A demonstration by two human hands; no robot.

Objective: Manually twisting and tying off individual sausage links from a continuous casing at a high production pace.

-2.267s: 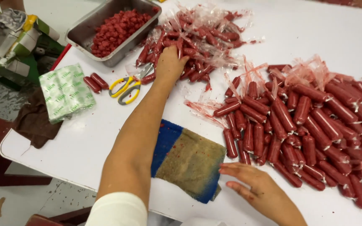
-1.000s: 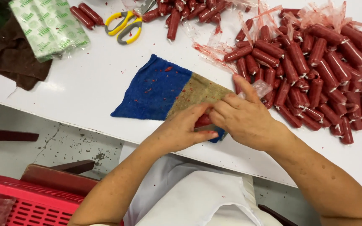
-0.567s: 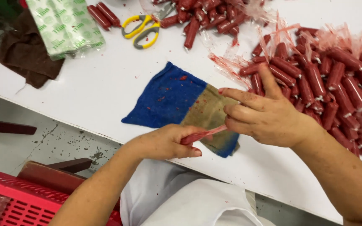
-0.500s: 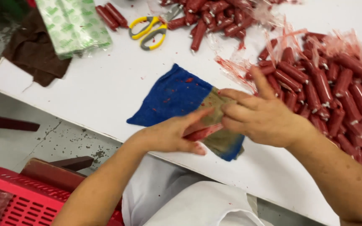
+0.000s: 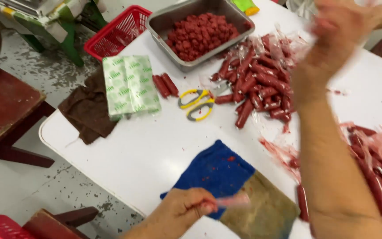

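My left hand [image 5: 185, 207] is low at the table's near edge, fingers pinched on a thin pink strip of sausage casing [image 5: 231, 201] that hangs over the blue and tan cloth [image 5: 215, 170]. My right hand [image 5: 339, 26] is raised far across the table, blurred with motion above the middle heap of red sausages [image 5: 257, 82]; whether it holds anything cannot be told. Its forearm [image 5: 332, 168] crosses the right side of the view. A steel tray [image 5: 156, 22] full of red peeled pieces stands at the back.
Yellow-handled scissors [image 5: 195, 104] lie mid-table beside two loose sausages [image 5: 164, 85] and a green-and-white packet [image 5: 129, 84]. A brown cloth [image 5: 85, 113] drapes the left edge. More wrapped sausages [image 5: 376, 177] crowd the right. A red basket [image 5: 116, 31] sits beyond the table.
Both hands were together over the cloth, working on one sausage. Now my right hand has swung up and away toward the far side, while my left stays low with the casing strip.
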